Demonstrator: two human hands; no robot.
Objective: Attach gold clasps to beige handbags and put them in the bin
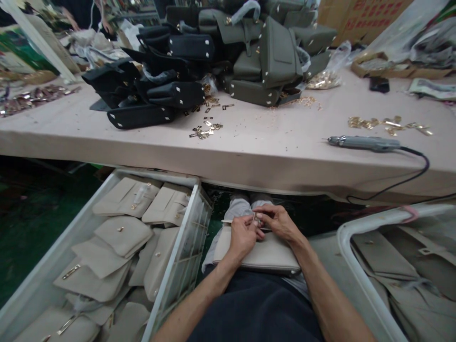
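A beige handbag [261, 256] lies across my lap, its base edge turned toward my body. Over the far part of the bag, my left hand [243, 236] and my right hand [280, 222] meet with closed fingers. Between the fingertips shows a small shiny metal fitting [254, 217], partly hidden, so its exact shape is unclear. My left wrist rests close above the bag, while the right hand comes in from the other side.
A white crate [194, 199] of beige bags stands left; another bin [344, 237] with bags stands right. On the table [256, 164] are piled black bags [156, 95], dark green bags [281, 57], metal plates [206, 129], gold fittings [388, 124] and a corded electric screwdriver [366, 142].
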